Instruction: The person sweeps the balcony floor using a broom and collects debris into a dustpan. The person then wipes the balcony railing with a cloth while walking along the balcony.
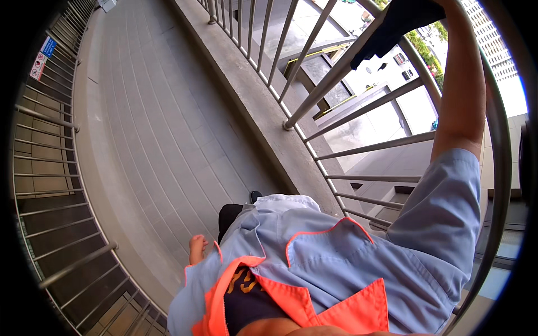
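Observation:
My right arm reaches up along the railing [496,145] to the far right. At its end a dark navy cloth [392,31] is draped over the metal rail, held by my right hand [445,2], which shows only as a sliver at the picture's upper edge. The cloth hangs down beside the upright bars, hiding the fingers. My left hand [198,246] hangs low by my left side, its fingers curled in with nothing seen in them. I wear a light blue shirt [330,263] with orange trim.
A grey tiled walkway [145,112] runs away ahead, with a concrete kerb [246,84] under the right railing. Another barred railing [53,173] lines the left, carrying small signs [42,59]. Beyond the right bars, the ground lies far below, with vehicles [400,59] and trees.

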The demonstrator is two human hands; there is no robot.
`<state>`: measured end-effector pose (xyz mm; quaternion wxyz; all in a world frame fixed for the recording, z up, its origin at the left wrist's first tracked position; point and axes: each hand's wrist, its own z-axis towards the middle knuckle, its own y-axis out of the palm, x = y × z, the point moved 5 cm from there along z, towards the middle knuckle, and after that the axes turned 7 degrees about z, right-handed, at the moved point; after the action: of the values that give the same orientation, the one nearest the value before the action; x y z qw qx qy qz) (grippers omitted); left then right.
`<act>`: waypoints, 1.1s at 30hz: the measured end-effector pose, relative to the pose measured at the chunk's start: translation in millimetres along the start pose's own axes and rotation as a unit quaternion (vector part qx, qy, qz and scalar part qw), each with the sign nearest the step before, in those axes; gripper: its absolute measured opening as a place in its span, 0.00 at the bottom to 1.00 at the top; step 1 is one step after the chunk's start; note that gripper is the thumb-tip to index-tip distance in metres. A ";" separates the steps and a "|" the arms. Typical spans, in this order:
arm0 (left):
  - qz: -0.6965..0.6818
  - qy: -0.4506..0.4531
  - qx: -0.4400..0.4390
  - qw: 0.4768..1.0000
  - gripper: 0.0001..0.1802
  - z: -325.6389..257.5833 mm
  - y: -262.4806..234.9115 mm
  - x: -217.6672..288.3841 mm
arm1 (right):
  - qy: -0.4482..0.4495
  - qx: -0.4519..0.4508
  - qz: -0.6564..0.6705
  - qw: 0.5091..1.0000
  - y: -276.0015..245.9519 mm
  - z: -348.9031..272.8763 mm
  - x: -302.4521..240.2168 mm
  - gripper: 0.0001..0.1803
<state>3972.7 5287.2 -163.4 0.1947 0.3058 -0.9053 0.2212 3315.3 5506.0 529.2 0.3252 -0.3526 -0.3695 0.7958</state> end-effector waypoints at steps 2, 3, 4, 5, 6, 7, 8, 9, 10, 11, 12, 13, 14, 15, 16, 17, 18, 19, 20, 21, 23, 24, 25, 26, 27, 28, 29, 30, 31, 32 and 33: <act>0.011 -0.010 -0.037 0.999 0.06 22.3 -13.8 15.1 | 0.032 -0.005 0.007 0.999 21.6 25.3 -10.2 0.36; 0.019 -0.022 -0.070 0.997 0.05 27.3 -18.7 24.4 | -0.012 -0.003 0.016 1.000 31.1 38.9 -15.2 0.36; 0.032 -0.030 -0.090 0.995 0.05 37.5 -22.7 33.4 | -0.056 0.000 0.024 0.998 40.2 52.0 -20.5 0.36; 0.041 -0.033 -0.100 0.994 0.06 53.2 -25.5 45.3 | -0.056 -0.001 0.021 0.998 50.4 65.0 -23.8 0.36; 0.051 -0.036 -0.108 0.992 0.06 66.5 -33.1 55.1 | -0.053 -0.007 0.089 0.995 60.7 75.6 -27.5 0.36; 0.058 -0.034 -0.115 0.991 0.06 83.8 -35.9 67.4 | -0.050 -0.013 0.156 0.986 70.3 86.2 -31.6 0.36; 0.058 -0.032 -0.116 0.991 0.06 103.5 -39.5 81.2 | -0.049 -0.014 0.154 0.987 81.3 102.4 -34.4 0.36; 0.063 -0.023 -0.122 0.990 0.07 125.0 -44.0 99.7 | -0.040 0.012 -0.002 0.999 88.9 126.2 -34.8 0.37; 0.062 -0.020 -0.128 0.990 0.07 146.7 -51.7 118.8 | -0.030 0.036 -0.158 0.986 94.9 146.9 -36.3 0.38; 0.048 -0.020 -0.131 0.990 0.08 166.5 -60.1 136.8 | 0.010 0.064 -0.154 0.986 103.8 160.9 -34.9 0.38; 0.024 -0.024 -0.130 0.991 0.08 184.9 -69.5 154.4 | 0.007 0.054 -0.165 0.985 115.9 170.2 -51.0 0.37; -0.005 -0.028 -0.128 0.991 0.09 203.6 -77.0 172.5 | 0.005 0.043 -0.176 0.983 126.7 177.8 -68.6 0.36; -0.037 -0.031 -0.125 0.991 0.09 221.0 -84.6 196.6 | 0.006 0.045 -0.178 0.983 134.8 184.8 -82.5 0.36; -0.050 -0.029 -0.116 0.992 0.10 236.7 -92.6 224.2 | 0.014 0.044 -0.172 0.984 143.7 193.7 -94.2 0.35; -0.047 -0.027 -0.106 0.993 0.10 246.9 -99.4 252.4 | 0.022 0.042 -0.167 0.985 153.2 203.6 -103.1 0.35; -0.014 -0.017 -0.091 0.996 0.10 257.9 -104.9 282.4 | 0.025 0.043 -0.170 0.984 161.9 217.7 -109.8 0.35; 0.019 -0.007 -0.077 0.997 0.11 262.5 -110.1 316.9 | 0.032 0.051 -0.170 0.984 169.3 229.8 -113.5 0.34; 0.080 0.012 -0.044 0.996 0.11 266.2 -115.5 350.6 | 0.037 0.059 -0.168 0.983 178.2 242.0 -119.1 0.34; 0.085 0.012 -0.045 0.995 0.11 273.4 -117.3 378.2 | 0.041 0.058 -0.170 0.983 187.8 253.0 -123.5 0.34; 0.119 0.032 -0.040 0.992 0.11 281.8 -118.8 405.0 | 0.029 0.063 -0.182 0.981 198.1 264.7 -130.8 0.34; 0.153 0.050 -0.035 0.986 0.12 304.1 -121.7 445.3 | 0.017 0.066 -0.192 0.979 219.8 289.8 -145.1 0.34; 0.164 0.065 -0.049 0.983 0.12 317.0 -118.3 462.3 | 0.025 0.064 -0.190 0.979 229.1 302.8 -150.7 0.34; 0.174 0.080 -0.062 0.980 0.12 329.0 -115.1 477.2 | 0.033 0.061 -0.188 0.980 238.4 316.8 -154.9 0.34; 0.174 0.078 -0.061 0.980 0.12 340.9 -113.5 489.5 | 0.033 0.060 -0.187 0.980 246.5 332.7 -155.6 0.34; 0.168 0.077 -0.061 0.981 0.12 352.2 -112.3 502.6 | 0.002 0.049 -0.176 0.983 255.0 349.7 -157.6 0.35; 0.162 0.076 -0.059 0.982 0.13 362.3 -111.7 515.1 | -0.030 0.038 -0.164 0.985 265.1 366.6 -160.1 0.35; 0.163 0.076 -0.057 0.982 0.13 369.8 -111.7 525.5 | -0.029 0.038 -0.162 0.986 275.4 385.2 -159.2 0.35; 0.186 0.064 -0.064 0.978 0.12 374.8 -111.6 532.4 | -0.050 0.032 -0.158 0.986 287.2 403.5 -160.4 0.35; 0.207 0.053 -0.068 0.974 0.12 383.3 -114.7 542.3 | -0.073 0.027 -0.152 0.985 301.7 420.1 -171.1 0.36; 0.207 0.054 -0.064 0.975 0.12 391.4 -121.2 554.0 | -0.081 0.034 -0.148 0.985 317.0 432.6 -179.9 0.36; 0.192 0.027 -0.061 0.979 0.12 394.7 -129.2 555.4 | -0.080 0.032 -0.147 0.985 328.2 449.2 -183.7 0.36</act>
<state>3560.2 4730.0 -182.2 0.1912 0.1076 -0.9535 0.2067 2970.0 5032.7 534.7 0.4193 -0.2185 -0.4164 0.7766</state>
